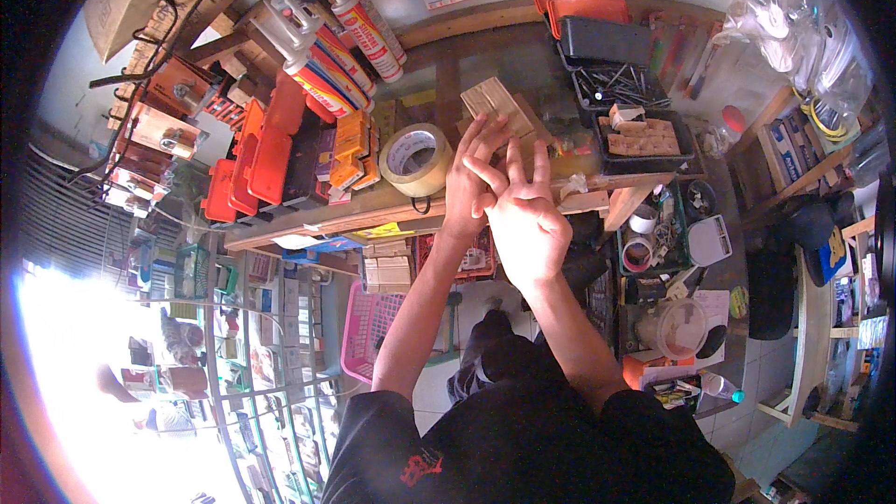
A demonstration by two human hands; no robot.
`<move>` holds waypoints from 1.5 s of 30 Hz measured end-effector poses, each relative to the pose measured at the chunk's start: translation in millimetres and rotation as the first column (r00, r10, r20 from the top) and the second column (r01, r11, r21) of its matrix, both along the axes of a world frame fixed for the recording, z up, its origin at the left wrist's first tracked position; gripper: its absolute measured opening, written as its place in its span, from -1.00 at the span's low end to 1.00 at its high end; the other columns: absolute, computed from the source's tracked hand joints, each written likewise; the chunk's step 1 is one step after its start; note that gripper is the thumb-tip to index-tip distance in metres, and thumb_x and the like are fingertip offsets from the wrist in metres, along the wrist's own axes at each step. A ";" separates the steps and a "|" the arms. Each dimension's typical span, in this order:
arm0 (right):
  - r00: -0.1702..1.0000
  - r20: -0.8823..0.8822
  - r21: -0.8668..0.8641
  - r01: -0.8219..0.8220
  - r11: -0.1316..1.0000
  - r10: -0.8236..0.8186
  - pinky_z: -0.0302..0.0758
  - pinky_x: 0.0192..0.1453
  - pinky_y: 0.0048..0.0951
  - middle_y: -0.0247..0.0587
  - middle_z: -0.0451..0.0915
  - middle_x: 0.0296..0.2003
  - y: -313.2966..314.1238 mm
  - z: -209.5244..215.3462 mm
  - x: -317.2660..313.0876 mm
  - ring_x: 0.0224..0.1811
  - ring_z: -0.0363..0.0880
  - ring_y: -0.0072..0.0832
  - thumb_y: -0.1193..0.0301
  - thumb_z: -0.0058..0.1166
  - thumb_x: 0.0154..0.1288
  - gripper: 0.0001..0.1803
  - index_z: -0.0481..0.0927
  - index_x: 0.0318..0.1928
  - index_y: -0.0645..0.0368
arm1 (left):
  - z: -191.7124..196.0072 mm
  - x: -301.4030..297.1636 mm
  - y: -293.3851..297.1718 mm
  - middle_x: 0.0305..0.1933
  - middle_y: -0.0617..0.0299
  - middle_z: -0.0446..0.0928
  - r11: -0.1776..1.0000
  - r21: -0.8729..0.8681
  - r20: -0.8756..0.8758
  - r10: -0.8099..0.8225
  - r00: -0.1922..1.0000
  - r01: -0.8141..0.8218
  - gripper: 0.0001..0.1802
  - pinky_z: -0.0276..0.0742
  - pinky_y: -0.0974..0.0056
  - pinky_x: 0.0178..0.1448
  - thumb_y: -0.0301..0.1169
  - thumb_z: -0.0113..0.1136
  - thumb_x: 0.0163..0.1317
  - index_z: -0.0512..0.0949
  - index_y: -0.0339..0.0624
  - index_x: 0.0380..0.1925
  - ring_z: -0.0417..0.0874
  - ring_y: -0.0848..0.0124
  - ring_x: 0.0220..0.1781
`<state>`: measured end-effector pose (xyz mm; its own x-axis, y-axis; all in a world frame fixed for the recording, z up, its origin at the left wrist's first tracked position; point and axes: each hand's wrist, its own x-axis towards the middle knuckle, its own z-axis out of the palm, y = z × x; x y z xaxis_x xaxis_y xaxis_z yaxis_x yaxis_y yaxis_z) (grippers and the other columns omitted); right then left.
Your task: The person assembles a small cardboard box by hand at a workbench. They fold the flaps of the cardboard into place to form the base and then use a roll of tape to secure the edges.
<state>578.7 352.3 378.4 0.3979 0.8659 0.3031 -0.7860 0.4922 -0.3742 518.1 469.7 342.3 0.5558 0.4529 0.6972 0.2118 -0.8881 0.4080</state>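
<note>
Both my hands are raised together over the front edge of a wooden shelf [345,216]. My left hand [464,177] has its fingers stretched out, and nothing shows in it. Its fingertips overlap a light-brown striped block [492,101] on the shelf; I cannot tell whether they touch it. My right hand [525,224] is open with fingers spread, crossing my left hand near the fingers and seeming to touch it. Just left of my left hand sits a wide roll of tape [413,160].
Sealant cartridges [322,70] and orange bins [271,154] stand at left on the shelf. Black trays hold screws or nails [616,86] and small brown packets [644,137] at right. Below are a pink basket [359,327] and a cluttered green crate [679,215]. Plastic bags [775,19] hang upper right.
</note>
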 end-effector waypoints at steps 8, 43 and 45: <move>0.998 0.058 -0.055 -0.015 0.998 0.018 0.54 0.08 -0.34 -0.08 -0.44 0.58 0.1 5.9 1.9 0.41 0.34 -0.05 0.44 0.02 0.24 0.16 -0.62 0.52 -0.05 | 3.2 -1.2 -2.0 0.39 0.15 0.40 0.999 -0.005 0.000 -0.033 0.999 0.033 -0.48 0.36 -0.06 0.43 -0.24 0.20 0.16 0.51 -0.13 0.14 0.26 -0.05 0.49; 0.830 0.358 -0.642 -0.114 0.758 0.428 0.46 0.02 -0.42 0.06 0.03 0.52 -100.6 -89.5 28.0 0.14 0.60 -0.38 0.14 0.01 0.45 -0.23 0.02 0.52 0.05 | 11.4 23.8 -7.6 0.05 0.08 0.68 0.968 -0.184 0.126 0.197 0.972 -0.172 -0.82 0.33 0.02 0.35 -0.37 0.44 0.12 0.68 -0.25 -0.44 0.46 0.05 0.36; 0.837 0.340 -0.668 -0.107 0.737 0.429 0.46 0.07 -0.39 0.07 0.03 0.52 -106.4 -99.7 30.1 0.14 0.60 -0.37 0.12 0.02 0.45 -0.23 0.03 0.52 0.04 | 12.1 22.5 -6.2 0.04 0.07 0.68 0.971 -0.171 0.126 0.187 0.974 -0.165 -0.83 0.31 0.03 0.37 -0.40 0.49 0.07 0.66 -0.23 -0.47 0.49 0.07 0.34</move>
